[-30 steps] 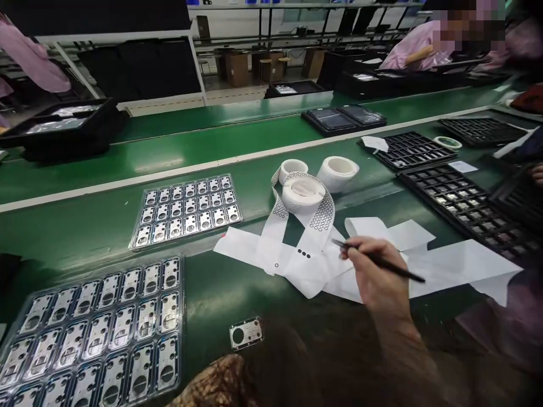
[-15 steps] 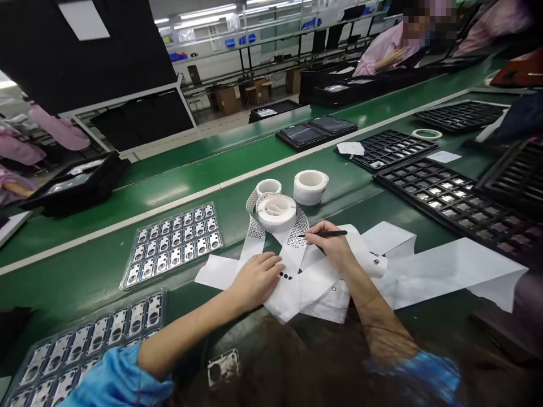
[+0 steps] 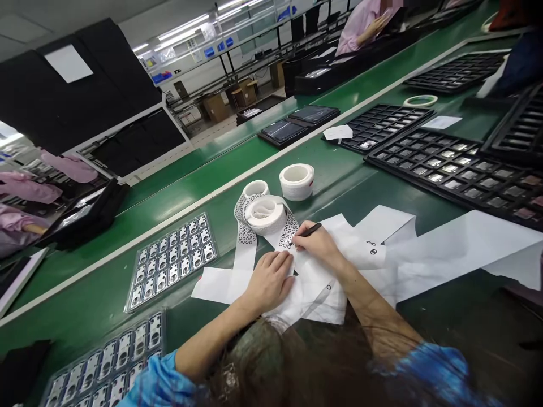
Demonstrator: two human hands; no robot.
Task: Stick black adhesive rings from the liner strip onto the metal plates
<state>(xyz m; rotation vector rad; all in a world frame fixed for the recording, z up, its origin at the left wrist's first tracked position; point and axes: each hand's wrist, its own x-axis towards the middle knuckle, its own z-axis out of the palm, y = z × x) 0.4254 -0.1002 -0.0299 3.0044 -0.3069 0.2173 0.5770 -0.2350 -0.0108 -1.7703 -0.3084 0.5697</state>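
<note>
My right hand (image 3: 318,244) pinches slim black tweezers (image 3: 313,229), their tip down at the black rings on a white sticker strip (image 3: 285,237). This strip comes off a white roll (image 3: 266,219) lying on the bench. My left hand (image 3: 269,281) lies flat, fingers stretched, on the near end of the strip and the white backing paper (image 3: 331,297) beneath. A few loose black rings (image 3: 372,247) stick to the paper right of my right hand. Behind the strip roll stands a smaller white roll (image 3: 255,187).
Another white tape roll (image 3: 297,183) stands behind. Clear trays of metal plates lie at the left (image 3: 172,260) and near left (image 3: 114,356). Black compartment trays (image 3: 458,169) fill the right. Beyond a pale rail runs a green belt (image 3: 203,181) carrying black trays. Co-workers in pink sit farther off.
The camera view has tilted. My right hand has shifted the tweezers' tip lower on the ring strip, nearer my left hand. My left hand now covers the dark dots seen beside it before.
</note>
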